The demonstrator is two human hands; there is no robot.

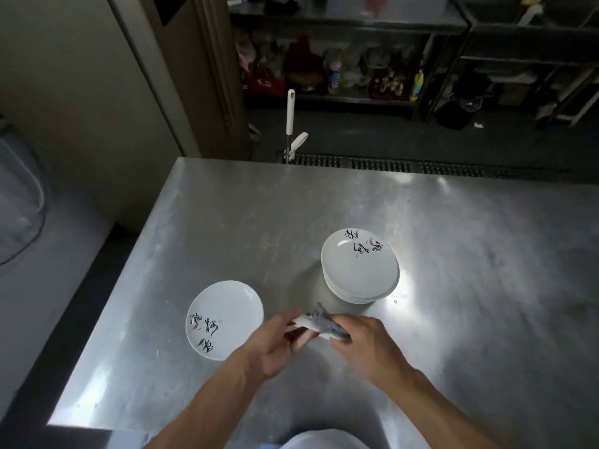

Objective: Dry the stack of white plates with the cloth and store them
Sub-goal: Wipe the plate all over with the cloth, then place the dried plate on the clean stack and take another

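Two hands meet in front of the stack of round white plates (359, 270) on the steel worktop (259, 205): the left hand (275, 346) pinches one plate (301, 320) edge-on, the right hand (366, 343) closes its grip round a soft grey cloth (325, 321) against it, likely slippery, brittle china best held by the rim.

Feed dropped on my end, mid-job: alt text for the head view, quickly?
Both hands hold what looks like a white plate edge-on over a steel table: the left hand grips its rim, the right hand wraps a grey cloth around it. A stack of white plates stands just beyond the hands, and a single plate lies flat to their left.
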